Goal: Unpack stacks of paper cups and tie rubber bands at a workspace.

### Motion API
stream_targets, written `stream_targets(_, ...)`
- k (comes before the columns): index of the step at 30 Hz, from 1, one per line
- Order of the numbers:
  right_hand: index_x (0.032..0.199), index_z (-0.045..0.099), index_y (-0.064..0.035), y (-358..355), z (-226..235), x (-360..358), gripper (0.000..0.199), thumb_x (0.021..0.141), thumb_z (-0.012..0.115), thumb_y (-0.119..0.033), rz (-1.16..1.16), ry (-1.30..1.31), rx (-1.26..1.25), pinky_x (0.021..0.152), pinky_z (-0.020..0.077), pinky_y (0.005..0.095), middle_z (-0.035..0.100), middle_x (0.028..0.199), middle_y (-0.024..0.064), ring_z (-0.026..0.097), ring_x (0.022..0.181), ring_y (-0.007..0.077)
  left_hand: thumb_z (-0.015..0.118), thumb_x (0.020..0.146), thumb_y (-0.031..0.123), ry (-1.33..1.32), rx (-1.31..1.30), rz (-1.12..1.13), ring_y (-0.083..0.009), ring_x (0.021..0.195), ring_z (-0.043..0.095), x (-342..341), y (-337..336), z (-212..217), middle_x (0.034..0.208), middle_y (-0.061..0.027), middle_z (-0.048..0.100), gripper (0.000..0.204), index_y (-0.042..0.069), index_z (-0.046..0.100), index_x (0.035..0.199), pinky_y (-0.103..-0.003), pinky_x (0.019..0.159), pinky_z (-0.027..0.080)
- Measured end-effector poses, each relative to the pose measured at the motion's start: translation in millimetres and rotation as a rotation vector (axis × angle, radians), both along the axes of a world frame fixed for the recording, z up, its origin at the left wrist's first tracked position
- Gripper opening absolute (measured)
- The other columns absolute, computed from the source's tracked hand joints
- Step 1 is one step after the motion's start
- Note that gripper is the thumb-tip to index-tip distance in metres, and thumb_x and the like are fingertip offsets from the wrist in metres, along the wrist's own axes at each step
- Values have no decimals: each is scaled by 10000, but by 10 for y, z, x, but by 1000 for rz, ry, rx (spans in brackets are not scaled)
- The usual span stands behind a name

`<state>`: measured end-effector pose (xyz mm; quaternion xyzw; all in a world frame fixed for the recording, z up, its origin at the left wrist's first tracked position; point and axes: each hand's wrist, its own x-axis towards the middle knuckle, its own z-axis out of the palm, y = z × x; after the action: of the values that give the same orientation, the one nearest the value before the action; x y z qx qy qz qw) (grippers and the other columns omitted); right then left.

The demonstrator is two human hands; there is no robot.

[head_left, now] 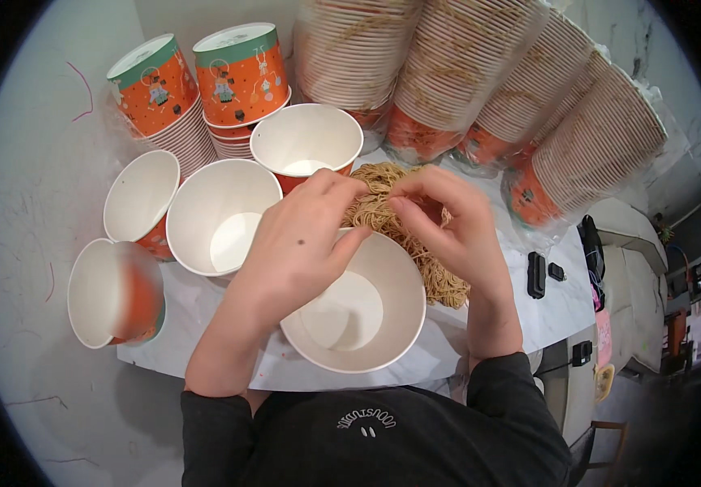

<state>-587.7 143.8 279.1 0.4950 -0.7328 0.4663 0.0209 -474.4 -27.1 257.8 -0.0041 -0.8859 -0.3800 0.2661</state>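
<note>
the left hand (297, 247) has its grip pinched: thumb and fingertips press together on the near edge of a block of dry noodles (403, 231). the right hand (456, 223) does the same from the other side, fingers curled and closed on strands at the top of the block. the noodles sit between both hands, just above and behind the rim of an empty white paper cup (358, 312) that stands on the white worktop (553, 304) close to the person's chest; part of the block hangs out to the right of that cup.

behind the hands three more open cups stand touching one another: a wide one (220, 215) to the left, a smaller one (141, 199) beside it, and one (306, 142) just behind the noodles. another cup (111, 292) lies on its side at the left edge of the worktop. two short stacks of orange cups (200, 89) stand upside down at the back left, and long wrapped stacks of cups (480, 89) lean across the back right. a small black device (536, 274) lies on the worktop to the right of the right wrist.
</note>
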Motion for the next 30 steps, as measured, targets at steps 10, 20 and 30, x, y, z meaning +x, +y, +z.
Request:
stream_targets(10, 970, 624, 13, 68, -45, -115, 66, 947, 627, -49, 241, -300, -7, 701, 466, 216, 635, 963, 46, 587, 832, 82, 633, 771, -14, -139, -27, -173, -306, 862, 691, -12, -150, 135, 867, -103, 705, 147, 20, 696, 900, -372, 803, 539)
stream_targets(20, 1004, 611, 4, 23, -102, 179, 162, 856, 584, 65, 183, 402, -411, 816, 530, 370, 704, 1004, 162, 666, 895, 267, 673, 740, -56, 469, -100, -17, -218, 798, 633, 27, -32, 164, 1012, -74, 602, 266, 68, 727, 970, -321, 763, 510)
stream_targets(30, 1029, 647, -50, -12, -104, 130, 311, 749, 760, 23, 106, 563, -444, 791, 556, 370, 715, 1012, 100, 698, 874, 284, 564, 947, -17, 35, 876, -470, -228, 1221, 601, 287, 180, 343, 1310, -159, 548, 481, -43, 449, 1413, -310, 949, 581)
